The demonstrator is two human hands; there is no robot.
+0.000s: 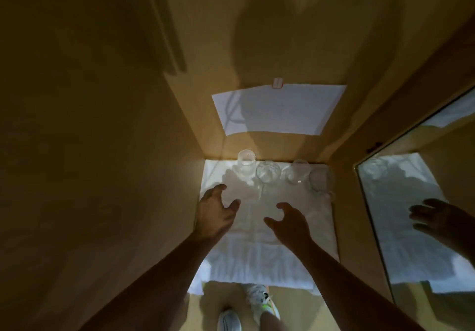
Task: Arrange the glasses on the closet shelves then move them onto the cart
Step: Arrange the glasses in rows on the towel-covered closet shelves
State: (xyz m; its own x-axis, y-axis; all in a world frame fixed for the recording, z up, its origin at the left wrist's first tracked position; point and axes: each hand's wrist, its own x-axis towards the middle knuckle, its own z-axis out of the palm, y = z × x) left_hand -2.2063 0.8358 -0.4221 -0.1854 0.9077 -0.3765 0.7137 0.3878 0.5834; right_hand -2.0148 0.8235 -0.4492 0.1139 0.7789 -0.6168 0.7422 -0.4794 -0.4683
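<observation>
Several clear glasses stand in a row at the back of a closet shelf covered by a white cloth (257, 251): a tumbler (246, 163) at the left, a wine glass (267, 171), another glass (295, 171), and one (321, 179) at the right. My left hand (215, 212) hovers open over the cloth, just in front of the tumbler. To its right, my right hand (289, 224) is also open with curled fingers, in front of the wine glass. Neither hand touches a glass.
Wooden closet walls close in at the left (102, 150) and at the back. A white sheet of paper (277, 109) is taped to the back wall. A mirror panel (424, 215) at the right reflects my hand. My shoes (259, 300) show below the shelf's front edge.
</observation>
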